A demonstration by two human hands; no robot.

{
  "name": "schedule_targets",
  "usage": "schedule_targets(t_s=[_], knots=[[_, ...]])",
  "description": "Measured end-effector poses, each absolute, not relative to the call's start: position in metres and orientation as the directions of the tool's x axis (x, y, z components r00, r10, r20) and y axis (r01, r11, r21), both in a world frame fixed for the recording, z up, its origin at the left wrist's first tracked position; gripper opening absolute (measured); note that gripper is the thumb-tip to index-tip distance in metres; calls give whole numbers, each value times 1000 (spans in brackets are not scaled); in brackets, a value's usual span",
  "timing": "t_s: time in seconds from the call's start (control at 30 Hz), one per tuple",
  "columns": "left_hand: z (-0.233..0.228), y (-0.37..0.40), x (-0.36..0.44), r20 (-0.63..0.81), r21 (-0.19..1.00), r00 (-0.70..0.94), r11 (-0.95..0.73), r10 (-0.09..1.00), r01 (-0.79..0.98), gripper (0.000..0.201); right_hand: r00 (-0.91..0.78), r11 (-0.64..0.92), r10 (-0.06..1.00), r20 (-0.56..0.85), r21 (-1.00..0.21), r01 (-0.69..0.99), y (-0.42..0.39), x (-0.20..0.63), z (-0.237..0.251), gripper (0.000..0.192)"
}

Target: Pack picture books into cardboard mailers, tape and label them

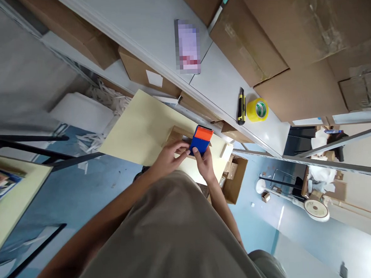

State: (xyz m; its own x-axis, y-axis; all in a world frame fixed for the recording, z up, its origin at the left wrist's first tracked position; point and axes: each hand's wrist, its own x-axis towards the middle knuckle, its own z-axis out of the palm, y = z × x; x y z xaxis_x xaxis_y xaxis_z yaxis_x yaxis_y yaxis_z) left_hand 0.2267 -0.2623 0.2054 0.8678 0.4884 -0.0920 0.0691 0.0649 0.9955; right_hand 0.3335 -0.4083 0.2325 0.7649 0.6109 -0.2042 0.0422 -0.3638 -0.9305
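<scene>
Both hands meet over a pale yellow table (pixel 136 129). My right hand (pixel 206 164) grips a small blue tool with an orange top (pixel 200 139), held upright against a small brown cardboard box (pixel 176 136). My left hand (pixel 169 156) rests on the near side of that box, its fingertips touching the blue tool's lower edge. The box's lower part is hidden by my hands.
A white shelf (pixel 226 84) above carries a yellow tape roll (pixel 257 110), a yellow-black utility knife (pixel 241 106) and large cardboard boxes (pixel 292 48). An open carton (pixel 236 177) stands on the blue floor, with paper scraps (pixel 90 139) to the left. A black metal frame (pixel 29 146) is at far left.
</scene>
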Motion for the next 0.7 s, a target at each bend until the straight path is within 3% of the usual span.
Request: schedule_targets(t_s=[0.2, 0.53, 0.7], knots=[[208, -213, 224, -291, 908, 888, 394, 355, 139, 73, 633, -540, 703, -325, -822, 178, -427, 329, 236, 50], [183, -186, 231, -278, 902, 921, 404, 273, 152, 56, 501, -685, 720, -480, -606, 405, -424, 336, 272, 41], [164, -191, 226, -340, 878, 877, 449, 340, 166, 59, 470, -750, 661, -584, -503, 429, -404, 340, 286, 39]])
